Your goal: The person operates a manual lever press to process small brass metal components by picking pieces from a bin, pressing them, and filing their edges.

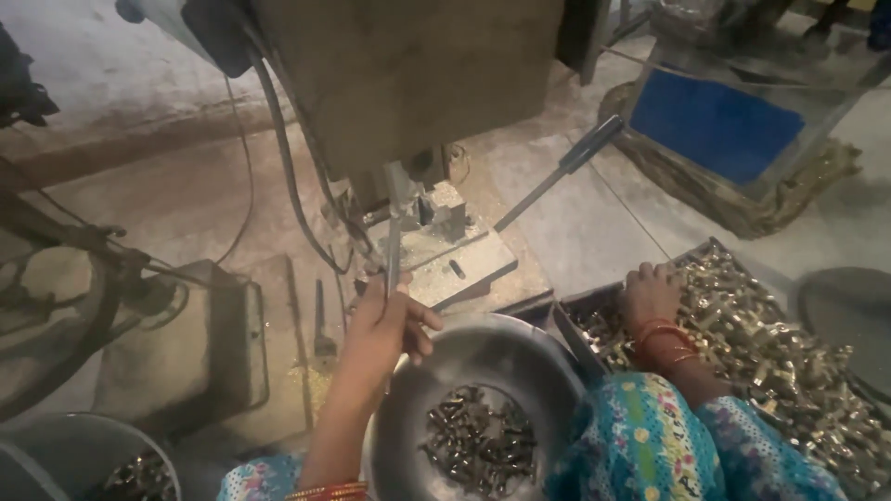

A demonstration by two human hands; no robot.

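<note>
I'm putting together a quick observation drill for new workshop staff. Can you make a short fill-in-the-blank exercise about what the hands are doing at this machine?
1. The left hand grips a thin metal ____ that stands under the machine.
2. The right hand reaches into a tray heaped with small ____-coloured metal parts.
3. The round steel bowl between the arms holds ____ parts.

Missing words: rod; brass; dark

Small metal workshop: bench press machine (408,83) w/ lever handle (557,172), tray of brass parts (780,353), steel bowl (483,353) of pieces (dusty concrete floor (575,232)).
</note>
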